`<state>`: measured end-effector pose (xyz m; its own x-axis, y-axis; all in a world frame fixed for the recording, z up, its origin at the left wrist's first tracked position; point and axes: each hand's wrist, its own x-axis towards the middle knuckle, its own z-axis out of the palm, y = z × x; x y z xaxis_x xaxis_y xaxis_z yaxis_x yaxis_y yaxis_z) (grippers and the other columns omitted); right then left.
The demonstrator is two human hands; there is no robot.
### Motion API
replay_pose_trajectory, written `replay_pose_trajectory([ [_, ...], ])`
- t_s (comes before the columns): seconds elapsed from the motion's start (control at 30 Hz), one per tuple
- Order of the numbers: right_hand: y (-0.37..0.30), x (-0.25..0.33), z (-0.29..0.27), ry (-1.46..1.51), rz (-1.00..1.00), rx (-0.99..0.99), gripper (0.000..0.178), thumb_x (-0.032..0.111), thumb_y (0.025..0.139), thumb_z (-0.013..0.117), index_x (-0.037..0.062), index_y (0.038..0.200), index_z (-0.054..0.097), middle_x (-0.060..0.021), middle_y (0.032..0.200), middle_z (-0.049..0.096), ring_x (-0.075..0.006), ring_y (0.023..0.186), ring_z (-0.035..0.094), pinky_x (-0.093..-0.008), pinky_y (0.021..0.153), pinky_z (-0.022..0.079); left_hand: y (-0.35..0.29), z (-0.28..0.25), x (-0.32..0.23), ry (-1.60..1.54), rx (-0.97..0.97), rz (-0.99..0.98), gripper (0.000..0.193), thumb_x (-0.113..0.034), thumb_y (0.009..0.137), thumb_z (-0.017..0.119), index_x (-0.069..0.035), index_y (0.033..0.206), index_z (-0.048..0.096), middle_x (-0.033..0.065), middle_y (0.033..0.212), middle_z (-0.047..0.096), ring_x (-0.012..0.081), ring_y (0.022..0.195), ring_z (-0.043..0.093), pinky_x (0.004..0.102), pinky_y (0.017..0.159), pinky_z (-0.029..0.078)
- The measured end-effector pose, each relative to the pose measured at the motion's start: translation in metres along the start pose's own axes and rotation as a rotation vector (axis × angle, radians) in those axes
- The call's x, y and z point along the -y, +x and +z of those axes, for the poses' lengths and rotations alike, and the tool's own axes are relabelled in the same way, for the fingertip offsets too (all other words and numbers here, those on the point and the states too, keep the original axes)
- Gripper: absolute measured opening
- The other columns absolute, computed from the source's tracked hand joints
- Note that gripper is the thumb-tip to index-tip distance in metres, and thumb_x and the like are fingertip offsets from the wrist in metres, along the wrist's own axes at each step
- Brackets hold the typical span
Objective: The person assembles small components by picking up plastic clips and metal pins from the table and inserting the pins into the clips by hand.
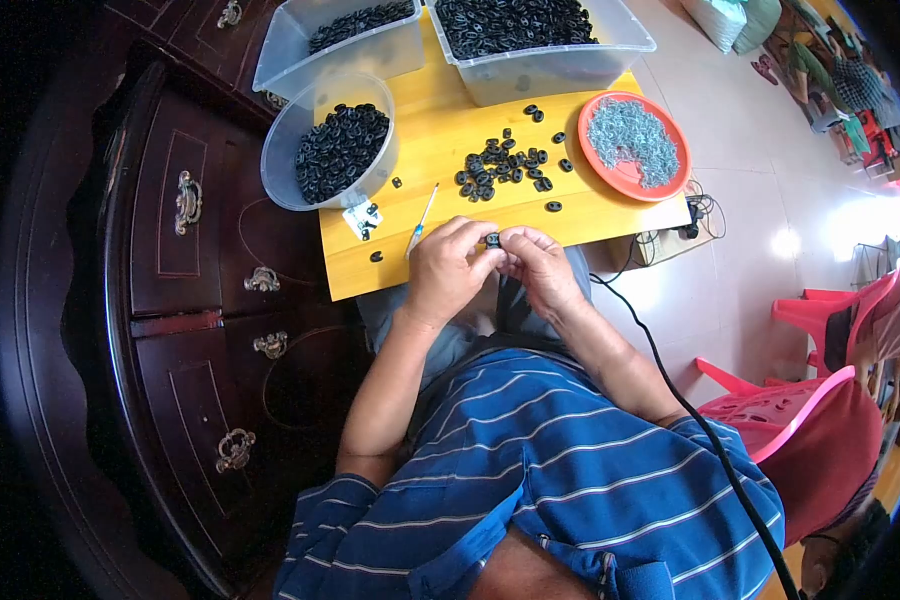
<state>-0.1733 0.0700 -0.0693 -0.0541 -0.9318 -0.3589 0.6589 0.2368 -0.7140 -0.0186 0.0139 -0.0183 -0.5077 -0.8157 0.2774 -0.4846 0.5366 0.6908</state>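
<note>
Between the fingertips of my left hand (443, 268) and my right hand (540, 268) is a small black plastic piece (493, 241). Both hands are closed in a pinch on it, just over the near edge of the yellow table (435, 98). Beyond them lies a loose pile of similar black parts (503, 165), with several more scattered around it. Close to my left hand rests a thin screwdriver (425, 216) with a blue-green handle. Finer details of the held piece are hidden by my fingers.
A round clear tub (378, 170) and two rectangular clear bins (345, 62) (545, 78) hold black parts. An orange-red bowl (660, 193) contains small silvery metal pieces. Dark wooden drawers (175, 220) stand left. A black cable (660, 350) passes my right arm; pink chairs (795, 400) stand right.
</note>
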Motion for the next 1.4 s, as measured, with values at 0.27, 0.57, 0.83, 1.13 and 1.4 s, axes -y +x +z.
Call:
replay_pose_trajectory([
  [0.27,-0.001,-0.002,0.000,-0.045,-0.015,-0.018,0.014,0.020,0.097,0.066,0.0073,0.093,0.071,0.0020,0.080,0.066,-0.0064,0.072,0.057,-0.0227,0.069,0.046,0.001,-0.003,0.001,0.053,-0.011,0.111,0.027,-0.008,0.078,0.080,-0.002,0.103,0.073,0.0132,0.095,0.071,0.0285,0.083,0.071,0.0362,0.074,0.057],
  [0.57,-0.002,-0.003,0.004,-0.075,-0.030,-0.037,0.013,0.019,0.096,0.066,0.0071,0.093,0.071,0.0021,0.080,0.066,-0.0061,0.072,0.057,-0.0218,0.068,0.044,0.000,-0.002,0.005,0.091,-0.037,0.188,0.023,-0.009,0.077,0.080,-0.002,0.098,0.072,0.0132,0.093,0.071,0.0313,0.086,0.070,0.0393,0.076,0.057],
  [0.83,0.001,0.000,0.007,-0.073,-0.028,0.009,0.013,0.019,0.096,0.066,0.0072,0.092,0.070,0.0033,0.078,0.064,-0.0054,0.069,0.054,-0.0219,0.066,0.043,-0.004,0.001,0.006,-0.004,-0.073,0.135,0.024,-0.003,0.079,0.078,-0.002,0.102,0.071,0.0115,0.090,0.069,0.0247,0.076,0.068,0.0348,0.068,0.055],
  [1.13,0.003,-0.001,0.008,-0.053,-0.049,0.014,0.013,0.019,0.097,0.065,0.0074,0.092,0.070,0.0029,0.078,0.064,-0.0059,0.069,0.055,-0.0222,0.066,0.043,0.000,-0.006,0.004,-0.108,-0.003,0.054,0.025,-0.001,0.081,0.075,-0.001,0.106,0.071,0.0115,0.091,0.069,0.0215,0.073,0.067,0.0316,0.065,0.053],
  [1.4,0.001,-0.003,0.007,-0.066,-0.038,0.001,0.014,0.020,0.098,0.064,0.0072,0.095,0.070,0.0025,0.080,0.065,-0.0058,0.072,0.056,-0.0216,0.068,0.043,0.001,-0.002,0.005,-0.039,-0.040,0.115,0.019,-0.005,0.083,0.070,-0.002,0.102,0.071,0.0142,0.094,0.071,0.0334,0.085,0.070,0.0403,0.074,0.056],
])
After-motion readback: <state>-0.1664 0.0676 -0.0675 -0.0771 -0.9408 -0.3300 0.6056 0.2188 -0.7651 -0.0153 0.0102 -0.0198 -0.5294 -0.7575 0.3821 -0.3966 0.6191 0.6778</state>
